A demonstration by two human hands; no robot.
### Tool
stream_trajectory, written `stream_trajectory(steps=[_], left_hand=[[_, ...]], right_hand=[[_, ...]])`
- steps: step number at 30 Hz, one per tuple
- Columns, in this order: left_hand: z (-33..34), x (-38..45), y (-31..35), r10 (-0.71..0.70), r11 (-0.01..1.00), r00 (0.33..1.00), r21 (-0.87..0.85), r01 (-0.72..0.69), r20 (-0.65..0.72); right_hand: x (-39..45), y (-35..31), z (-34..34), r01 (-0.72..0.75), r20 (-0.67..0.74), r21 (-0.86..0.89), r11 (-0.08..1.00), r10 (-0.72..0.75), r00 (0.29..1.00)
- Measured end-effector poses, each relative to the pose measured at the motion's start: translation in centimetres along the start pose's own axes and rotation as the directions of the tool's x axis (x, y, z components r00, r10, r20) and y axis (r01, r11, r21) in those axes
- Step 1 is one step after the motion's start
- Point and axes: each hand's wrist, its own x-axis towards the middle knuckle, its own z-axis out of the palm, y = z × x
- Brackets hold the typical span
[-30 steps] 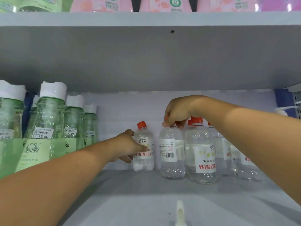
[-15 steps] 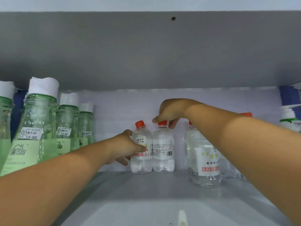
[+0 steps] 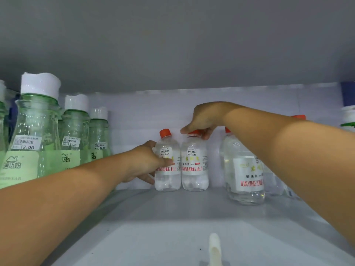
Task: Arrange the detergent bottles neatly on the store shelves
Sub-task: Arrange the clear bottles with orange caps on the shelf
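While my right hand [image 3: 203, 120] pinches the red cap of the second small bottle [image 3: 195, 166] from above, my left hand [image 3: 146, 164] wraps the side of the first small bottle [image 3: 167, 166] at its nine o'clock; both stand upright, touching, at the shelf's [image 3: 172, 217] back wall; the larger clear bottle [image 3: 245, 177] waits well apart at three o'clock, nearest my right arm.

Dim, even light under upper shelf [image 3: 172, 45]; soft arm shadows on lower shelf [image 3: 153, 217] below it. Wide-angle bending at edges, slight overall softness, no harsh glare.
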Motion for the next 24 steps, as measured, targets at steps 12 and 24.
stream_trajectory(steps=[12, 24], left_hand=[[0.5, -0.2, -0.1, -0.004, 1.000, 1.000, -0.011, 0.004, -0.022], [0.2, -2.2, 3.8, 0.301, 0.932, 0.877, 0.311, -0.188, -0.373]], right_hand=[[0.8, -0.9, 0.9, 0.007, -0.085, -0.291, 0.957, -0.033, 0.996], [-7.7, -0.6, -5.7, 0.097, -0.228, -0.111, 0.989, -0.121, 0.966]])
